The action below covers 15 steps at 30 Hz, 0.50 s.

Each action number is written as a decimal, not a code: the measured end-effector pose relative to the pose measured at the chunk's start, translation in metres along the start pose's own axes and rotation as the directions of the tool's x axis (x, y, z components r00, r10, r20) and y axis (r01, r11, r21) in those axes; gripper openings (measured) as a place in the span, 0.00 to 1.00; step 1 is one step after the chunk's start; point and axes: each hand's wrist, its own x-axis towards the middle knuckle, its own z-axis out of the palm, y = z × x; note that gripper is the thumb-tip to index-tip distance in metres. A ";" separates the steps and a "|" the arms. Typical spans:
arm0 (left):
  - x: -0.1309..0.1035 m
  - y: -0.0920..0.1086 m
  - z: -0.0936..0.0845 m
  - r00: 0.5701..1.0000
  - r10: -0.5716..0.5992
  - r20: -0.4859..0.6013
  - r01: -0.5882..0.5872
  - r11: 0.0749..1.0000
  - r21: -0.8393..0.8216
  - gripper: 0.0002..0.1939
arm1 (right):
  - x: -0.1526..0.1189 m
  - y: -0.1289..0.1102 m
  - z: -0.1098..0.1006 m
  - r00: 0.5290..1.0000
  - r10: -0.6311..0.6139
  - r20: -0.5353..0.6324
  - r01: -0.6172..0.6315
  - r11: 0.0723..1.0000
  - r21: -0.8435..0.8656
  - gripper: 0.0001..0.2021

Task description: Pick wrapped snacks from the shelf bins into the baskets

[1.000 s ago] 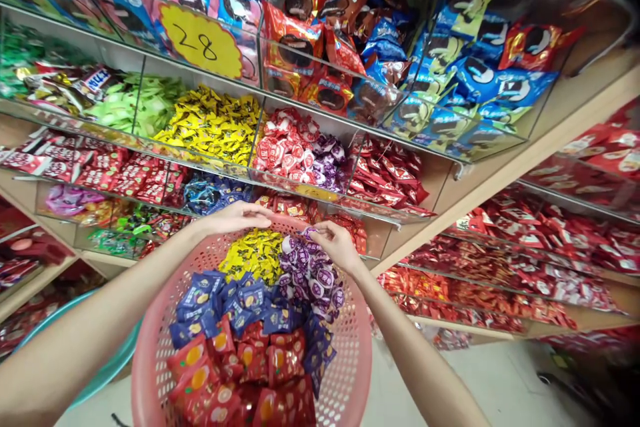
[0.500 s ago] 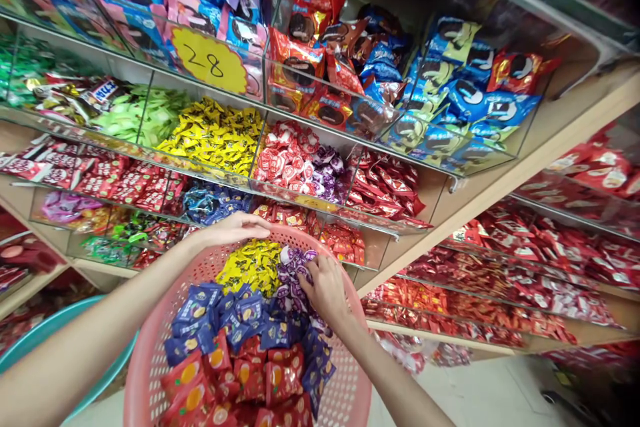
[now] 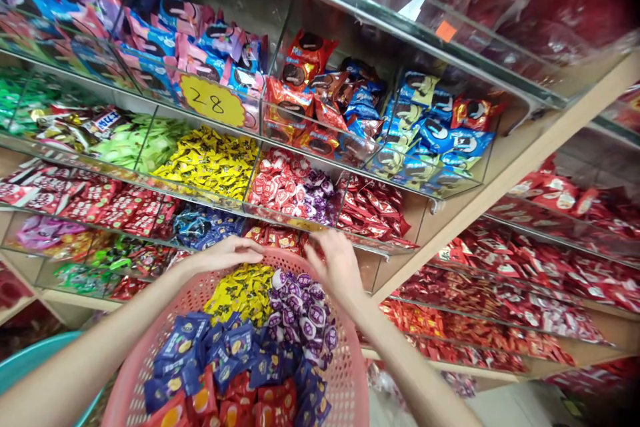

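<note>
A pink plastic basket (image 3: 353,373) sits low in front of me, filled with yellow candies (image 3: 243,290), purple candies (image 3: 300,310), blue packets (image 3: 220,353) and red packets (image 3: 240,400). My left hand (image 3: 227,253) lies over the basket's far rim and grips it. My right hand (image 3: 334,263) is raised just above the purple candies, back toward me, fingers pointing at the shelf. Its palm is hidden, so I cannot see whether it holds anything. Right above it is a glass bin of red-white and purple candies (image 3: 293,187).
Glass-fronted shelves hold many sweets: yellow candies (image 3: 210,160), green ones (image 3: 130,140), red packs (image 3: 375,203), blue and red cookie packs (image 3: 430,133). A yellow tag reading 28 (image 3: 213,99) hangs on a bin. A teal basin (image 3: 20,360) sits at the lower left. More red packs fill shelves at right.
My right hand has lifted out of the purple candies and moved up toward the shelf. The view has tilted upward. My left hand stays on the basket rim.
</note>
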 end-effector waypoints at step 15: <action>-0.002 0.006 -0.004 1.000 0.012 0.006 -0.012 0.999 0.030 0.22 | 0.129 0.020 -0.020 0.871 0.090 0.482 0.004 0.982 -0.191 0.13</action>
